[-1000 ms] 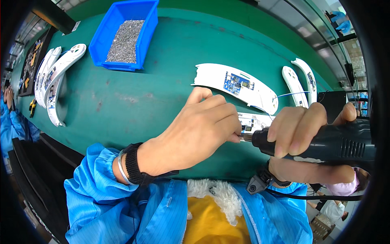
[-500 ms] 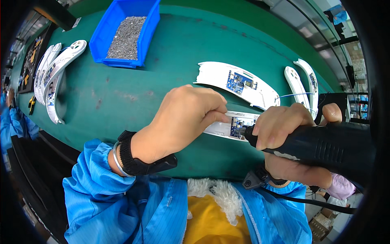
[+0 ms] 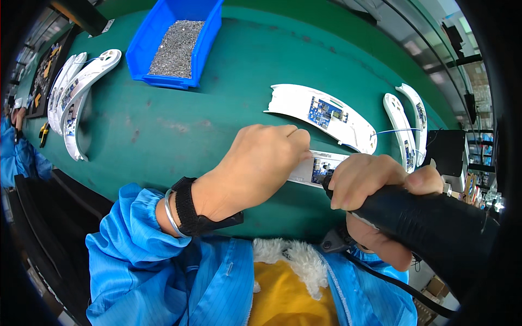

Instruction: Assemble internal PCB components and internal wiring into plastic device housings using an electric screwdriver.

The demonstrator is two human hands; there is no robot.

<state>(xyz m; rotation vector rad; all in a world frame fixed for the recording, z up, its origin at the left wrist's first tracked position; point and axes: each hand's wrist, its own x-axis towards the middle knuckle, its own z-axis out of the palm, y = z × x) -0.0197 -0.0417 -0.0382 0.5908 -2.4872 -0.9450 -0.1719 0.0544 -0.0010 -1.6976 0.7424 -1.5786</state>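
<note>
My right hand (image 3: 361,179) is wrapped around a black electric screwdriver (image 3: 429,228), whose body runs off toward the lower right. Its tip reaches the blue circuit board (image 3: 321,173) inside a white curved plastic shell (image 3: 300,174). With the fingers closed, my left hand (image 3: 266,163) pinches the left end of that shell against the table. Whether a screw sits under the tip is hidden. Just beyond lies a second white shell (image 3: 291,100) with its own blue board (image 3: 325,113), joined by a thin blue wire to the shells on the right.
A blue bin (image 3: 209,49) of small metal screws (image 3: 176,51) stands at the far left of the green table (image 3: 163,146). Several white shells (image 3: 81,81) lie at the left. Two more shells (image 3: 399,130) rest at the right, near a black box (image 3: 446,152). Another person's sleeve (image 3: 22,155) shows far left.
The screwdriver's rear end has swung downward while its tip stays at the board. My left hand still pinches the shell. The whole view has shifted slightly.
</note>
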